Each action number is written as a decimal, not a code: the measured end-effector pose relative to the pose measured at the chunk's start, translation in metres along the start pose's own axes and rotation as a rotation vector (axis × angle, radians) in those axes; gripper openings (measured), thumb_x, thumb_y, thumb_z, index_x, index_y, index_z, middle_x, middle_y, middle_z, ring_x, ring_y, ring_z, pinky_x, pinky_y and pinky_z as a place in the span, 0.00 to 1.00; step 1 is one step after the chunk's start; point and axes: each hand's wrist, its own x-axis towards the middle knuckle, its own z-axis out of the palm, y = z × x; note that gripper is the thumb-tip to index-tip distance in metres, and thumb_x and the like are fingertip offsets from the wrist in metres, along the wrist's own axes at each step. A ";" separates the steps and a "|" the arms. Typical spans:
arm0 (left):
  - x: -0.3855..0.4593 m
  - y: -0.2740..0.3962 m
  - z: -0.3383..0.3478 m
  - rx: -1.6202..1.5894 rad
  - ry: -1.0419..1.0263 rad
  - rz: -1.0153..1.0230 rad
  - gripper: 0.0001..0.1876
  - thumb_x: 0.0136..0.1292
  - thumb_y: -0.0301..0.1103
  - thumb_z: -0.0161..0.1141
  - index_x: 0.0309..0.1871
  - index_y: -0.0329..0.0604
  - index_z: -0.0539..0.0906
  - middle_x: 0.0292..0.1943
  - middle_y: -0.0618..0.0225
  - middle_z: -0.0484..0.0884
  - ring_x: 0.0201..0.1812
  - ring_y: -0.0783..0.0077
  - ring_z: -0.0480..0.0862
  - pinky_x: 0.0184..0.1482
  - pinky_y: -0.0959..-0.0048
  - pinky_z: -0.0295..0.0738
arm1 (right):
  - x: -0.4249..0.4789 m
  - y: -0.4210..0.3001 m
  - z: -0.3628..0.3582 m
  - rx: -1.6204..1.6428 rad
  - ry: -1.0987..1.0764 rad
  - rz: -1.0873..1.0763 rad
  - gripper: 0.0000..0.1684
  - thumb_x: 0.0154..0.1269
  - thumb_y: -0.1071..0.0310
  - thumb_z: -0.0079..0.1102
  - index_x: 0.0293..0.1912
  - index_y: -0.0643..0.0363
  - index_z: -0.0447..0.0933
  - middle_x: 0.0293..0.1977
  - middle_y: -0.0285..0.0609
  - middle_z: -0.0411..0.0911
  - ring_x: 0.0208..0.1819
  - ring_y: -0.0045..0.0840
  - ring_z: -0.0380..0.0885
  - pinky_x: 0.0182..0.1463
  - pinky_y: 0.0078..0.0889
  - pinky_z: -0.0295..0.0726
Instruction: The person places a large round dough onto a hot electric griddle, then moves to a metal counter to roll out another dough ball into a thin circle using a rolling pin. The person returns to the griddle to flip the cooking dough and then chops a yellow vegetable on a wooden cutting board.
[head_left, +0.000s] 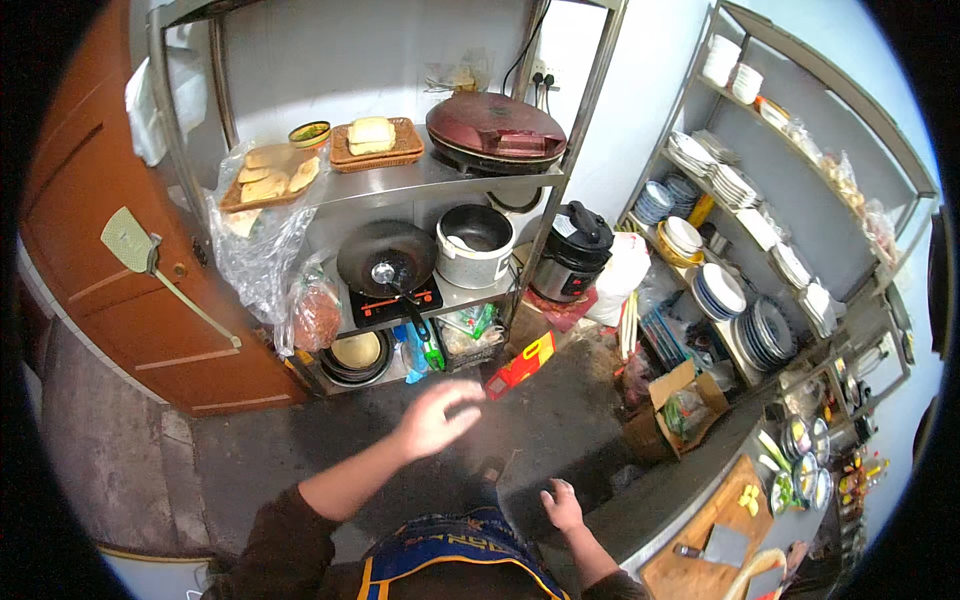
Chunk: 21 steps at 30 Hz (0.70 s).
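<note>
My left hand (441, 421) is stretched forward over the dark floor, thumb and fingers apart, with nothing in its grasp. Just past its fingertips is a red and yellow box (523, 365); I cannot tell whether they touch. Lower and to the right, my right hand (562, 505) hangs with loosely bent fingers and no object visible in it. In front of me stands a metal rack (435, 176). Its middle shelf carries a black wok (365, 255) with a ladle inside, set on an induction cooker (371, 306). Beside the wok is a white pot (474, 259).
A maroon electric griddle (495, 131) and baskets of bread (270, 184) occupy the upper shelf. An electric pressure cooker (571, 255) stands right of the rack. An open carton (679, 405) is on the floor. At right, a cutting board (675, 559) bears a cleaver (724, 546).
</note>
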 end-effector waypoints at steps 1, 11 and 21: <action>0.032 -0.005 -0.011 0.089 0.059 0.021 0.13 0.63 0.29 0.60 0.50 0.39 0.80 0.51 0.58 0.80 0.55 0.66 0.79 0.58 0.67 0.72 | 0.015 0.002 -0.015 0.079 -0.044 0.053 0.26 0.63 0.57 0.59 0.57 0.60 0.72 0.58 0.52 0.68 0.54 0.44 0.75 0.57 0.40 0.75; 0.360 -0.024 -0.081 1.055 0.157 0.580 0.26 0.52 0.29 0.63 0.58 0.42 0.76 0.59 0.56 0.74 0.61 0.57 0.73 0.65 0.58 0.64 | 0.216 -0.014 -0.082 -0.174 -0.207 -0.164 0.20 0.61 0.58 0.58 0.50 0.58 0.77 0.47 0.51 0.79 0.51 0.43 0.76 0.55 0.40 0.76; 0.476 -0.074 -0.115 1.038 -0.039 0.356 0.18 0.64 0.42 0.55 0.55 0.46 0.77 0.36 0.58 0.81 0.39 0.55 0.81 0.40 0.60 0.76 | 0.238 -0.016 -0.127 0.100 -0.064 0.003 0.19 0.61 0.61 0.58 0.50 0.59 0.78 0.44 0.53 0.79 0.48 0.44 0.78 0.51 0.40 0.78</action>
